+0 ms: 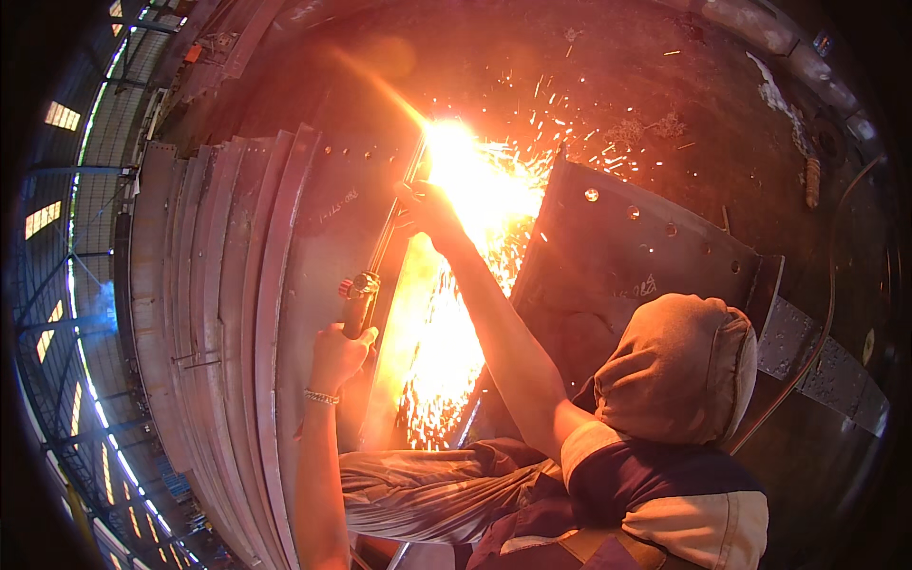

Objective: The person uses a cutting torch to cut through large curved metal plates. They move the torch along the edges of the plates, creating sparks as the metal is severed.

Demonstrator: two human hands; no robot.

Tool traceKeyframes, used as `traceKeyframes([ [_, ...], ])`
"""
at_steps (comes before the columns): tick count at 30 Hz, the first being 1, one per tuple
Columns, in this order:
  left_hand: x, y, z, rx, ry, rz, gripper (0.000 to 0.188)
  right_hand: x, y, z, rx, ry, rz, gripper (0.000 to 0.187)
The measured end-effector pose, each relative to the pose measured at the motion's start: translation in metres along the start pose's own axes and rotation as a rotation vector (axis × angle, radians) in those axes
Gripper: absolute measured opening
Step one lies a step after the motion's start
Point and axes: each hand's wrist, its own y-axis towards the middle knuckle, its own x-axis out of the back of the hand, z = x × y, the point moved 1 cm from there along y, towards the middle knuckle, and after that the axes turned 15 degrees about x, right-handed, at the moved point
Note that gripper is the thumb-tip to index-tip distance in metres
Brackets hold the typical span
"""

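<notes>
Neither of my own hands can be made out. A co-worker in a brown hood [670, 370] crouches at the lower right, holding a cutting torch [356, 312] in a two-handed grip. Their upper hand [435, 214] closes around the torch's long tubes close to the flame. The other hand [340, 356], with a bracelet at the wrist, is wrapped around the handle below the valve knobs; its arm joins the body outside the picture. White-orange glare [475, 176] hides the torch tip and the cut. Sparks spray right and downward between steel plates.
Several long steel plates [214, 285] stand in a row at the left. A plate with bolt holes [655, 247] lies to the right, beside a hose [826, 313]. A perforated flat bar [826, 370] extends beyond it. Shed framing [57, 285] shows at far left.
</notes>
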Motion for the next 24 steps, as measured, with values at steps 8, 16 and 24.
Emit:
traceKeyframes([
  [8,0.001,-0.003,0.005,0.001,-0.062,0.032,0.033,-0.002,-0.009,0.026,-0.06,-0.082,0.025,0.058],
  [16,-0.002,0.004,0.006,-0.091,-0.039,-0.051,0.031,-0.001,-0.01,0.038,0.0,-0.121,-0.026,0.039],
  [24,-0.006,0.015,-0.002,-0.249,0.005,-0.129,0.037,0.019,-0.013,0.052,0.112,0.021,-0.088,0.033],
])
